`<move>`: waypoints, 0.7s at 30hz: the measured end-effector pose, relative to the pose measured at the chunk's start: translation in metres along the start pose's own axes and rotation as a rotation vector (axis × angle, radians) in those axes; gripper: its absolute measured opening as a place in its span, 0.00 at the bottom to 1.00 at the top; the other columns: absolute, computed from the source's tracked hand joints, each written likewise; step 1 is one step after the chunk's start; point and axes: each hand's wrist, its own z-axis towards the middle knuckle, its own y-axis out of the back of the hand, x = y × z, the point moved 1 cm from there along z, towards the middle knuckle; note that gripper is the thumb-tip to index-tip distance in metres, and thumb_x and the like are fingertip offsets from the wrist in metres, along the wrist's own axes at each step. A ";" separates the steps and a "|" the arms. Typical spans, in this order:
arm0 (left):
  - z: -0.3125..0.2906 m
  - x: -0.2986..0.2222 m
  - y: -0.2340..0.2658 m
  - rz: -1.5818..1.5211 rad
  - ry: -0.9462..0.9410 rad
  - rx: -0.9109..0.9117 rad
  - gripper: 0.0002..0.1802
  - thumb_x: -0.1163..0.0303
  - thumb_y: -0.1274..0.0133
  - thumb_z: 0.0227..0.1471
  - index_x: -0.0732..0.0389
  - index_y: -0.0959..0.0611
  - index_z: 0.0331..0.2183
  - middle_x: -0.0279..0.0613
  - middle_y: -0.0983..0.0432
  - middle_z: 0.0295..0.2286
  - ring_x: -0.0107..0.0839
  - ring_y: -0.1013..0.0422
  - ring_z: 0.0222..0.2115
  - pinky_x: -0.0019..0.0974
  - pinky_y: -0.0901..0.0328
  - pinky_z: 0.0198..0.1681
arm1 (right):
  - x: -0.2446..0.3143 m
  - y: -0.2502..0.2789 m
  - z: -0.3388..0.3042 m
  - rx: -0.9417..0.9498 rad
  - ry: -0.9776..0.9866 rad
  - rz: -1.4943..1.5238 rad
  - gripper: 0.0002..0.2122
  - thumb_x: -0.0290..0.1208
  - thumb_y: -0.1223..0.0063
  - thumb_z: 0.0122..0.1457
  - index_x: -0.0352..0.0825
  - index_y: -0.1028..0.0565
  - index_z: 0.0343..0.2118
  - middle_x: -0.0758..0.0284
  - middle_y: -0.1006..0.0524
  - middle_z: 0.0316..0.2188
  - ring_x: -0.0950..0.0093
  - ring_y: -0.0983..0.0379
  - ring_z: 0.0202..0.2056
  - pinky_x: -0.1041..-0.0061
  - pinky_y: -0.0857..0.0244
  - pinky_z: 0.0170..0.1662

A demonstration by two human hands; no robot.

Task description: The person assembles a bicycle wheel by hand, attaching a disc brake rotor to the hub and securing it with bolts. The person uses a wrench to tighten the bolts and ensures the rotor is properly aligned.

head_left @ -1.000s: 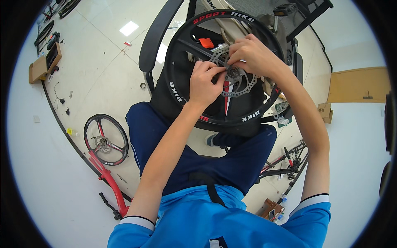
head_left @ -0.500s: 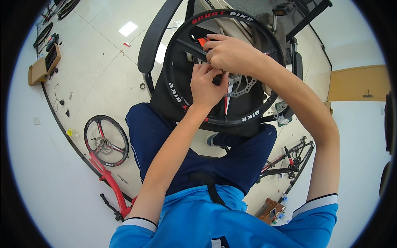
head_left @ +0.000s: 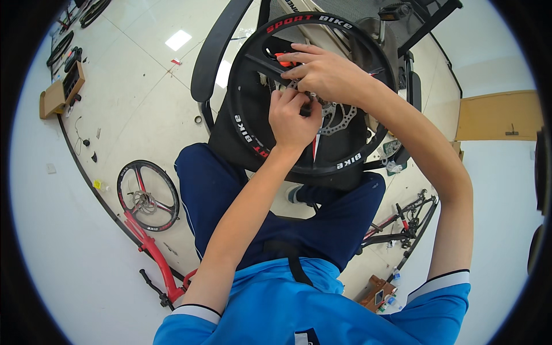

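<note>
A black bicycle wheel (head_left: 234,106) with broad spokes lies flat on a dark chair seat (head_left: 225,150) in front of my knees. Its silver brake disc (head_left: 345,119) shows at the hub, partly covered by my hands. My left hand (head_left: 293,121) is closed in a pinch beside the hub, on a small dark piece mostly hidden by the fingers. Over the disc's far side, my right hand (head_left: 325,75) has its fingers spread toward the left, with the thumb hidden. Just past those fingertips, an orange-red thing (head_left: 285,59) shows between the spokes; its kind is unclear.
A black armrest (head_left: 208,69) curves along the wheel's left. Further left, a red bicycle frame (head_left: 155,253) lies by another wheel (head_left: 121,192), and an open cardboard box (head_left: 52,100) stands by the wall. At right are a dark frame (head_left: 402,227) and a brown box (head_left: 376,290).
My right hand's fingers have uncurled and spread, and the hand has shifted slightly right. My left hand has moved a little right, still pinched near the hub. The wheel looks unmoved.
</note>
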 end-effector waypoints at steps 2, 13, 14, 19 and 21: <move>0.000 0.000 0.000 -0.009 -0.015 -0.008 0.08 0.76 0.35 0.39 0.62 0.21 0.19 0.38 0.25 0.24 0.43 0.33 0.26 0.43 0.36 0.30 | 0.000 0.000 -0.001 0.002 -0.012 0.001 0.06 0.27 0.38 0.43 0.37 0.14 0.26 0.70 0.15 0.43 0.65 0.31 0.61 0.59 0.47 0.70; 0.000 0.002 -0.006 -0.010 -0.029 -0.028 0.06 0.75 0.37 0.40 0.61 0.20 0.21 0.38 0.27 0.23 0.43 0.32 0.26 0.43 0.35 0.31 | -0.002 -0.001 -0.001 0.002 -0.010 -0.044 0.05 0.27 0.39 0.45 0.39 0.14 0.25 0.70 0.15 0.43 0.65 0.31 0.62 0.59 0.46 0.70; -0.001 0.002 -0.007 -0.012 -0.025 -0.036 0.06 0.75 0.37 0.40 0.60 0.20 0.21 0.38 0.27 0.23 0.43 0.32 0.26 0.44 0.36 0.31 | -0.002 -0.001 0.001 0.008 -0.020 -0.023 0.06 0.26 0.38 0.44 0.39 0.14 0.26 0.70 0.16 0.44 0.66 0.32 0.62 0.59 0.46 0.70; -0.004 0.000 -0.010 -0.003 -0.042 -0.084 0.07 0.77 0.36 0.41 0.60 0.20 0.22 0.39 0.25 0.24 0.45 0.31 0.26 0.43 0.37 0.31 | 0.003 0.002 0.004 0.003 0.017 -0.047 0.06 0.26 0.37 0.43 0.40 0.13 0.26 0.72 0.16 0.46 0.67 0.34 0.64 0.59 0.45 0.70; -0.006 -0.001 -0.011 0.015 -0.058 -0.110 0.07 0.77 0.36 0.41 0.59 0.20 0.23 0.38 0.25 0.24 0.45 0.31 0.26 0.43 0.37 0.32 | 0.008 0.009 0.005 0.033 0.056 -0.078 0.06 0.27 0.38 0.43 0.40 0.14 0.26 0.72 0.17 0.45 0.68 0.34 0.63 0.60 0.44 0.69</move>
